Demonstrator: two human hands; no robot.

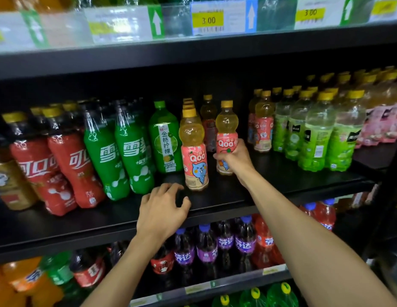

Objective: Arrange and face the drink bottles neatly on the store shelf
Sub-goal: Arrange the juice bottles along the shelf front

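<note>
Drink bottles [131, 151] line the middle shelf [270, 187], and the work looks roughly half done. The red cola bottles [67, 165] and green soda bottles [109, 156] on the left face outward, but they lean and sit at uneven depths, so they probably need straightening. The pale green bottles [312, 138] on the right stand in upright files, though several labels are turned sideways. Between these groups a stretch of bare black shelf shows, which suggests the peach-labelled files are the part in hand. A green lemon-tea bottle [165, 138] stands upright further back with its label forward. Beside it the front Qoo bottle [194, 156] stands close to the shelf's front with its label out and a file of yellow caps behind it. The held Qoo bottle [226, 131] is upright just to its right and set deeper; whether its base rests on the shelf cannot be told. The right hand [234, 158] grips its lower half, fingers [238, 145] clamped round the label. The left hand [162, 209] hovers at the shelf's front lip, fingers [171, 187] apart, loosely curled and holding nothing
</note>
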